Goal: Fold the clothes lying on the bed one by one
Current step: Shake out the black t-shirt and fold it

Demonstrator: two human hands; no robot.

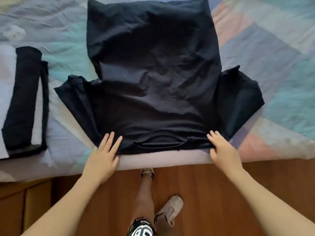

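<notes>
Now both hands flat, fingers spread: left hand (103,155), right hand (221,149) pressing black shirt (153,82); seemingly folded dark garment (23,99) left.

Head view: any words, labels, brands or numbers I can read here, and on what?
None can be read.
Black T-shirt: no print or tag text shows.
Folded dark garment: no text.
Black-and-white pattern on the clothing at the bottom edge: tiny lettering, too blurred to read.
Shoes: no legible brand.
</notes>
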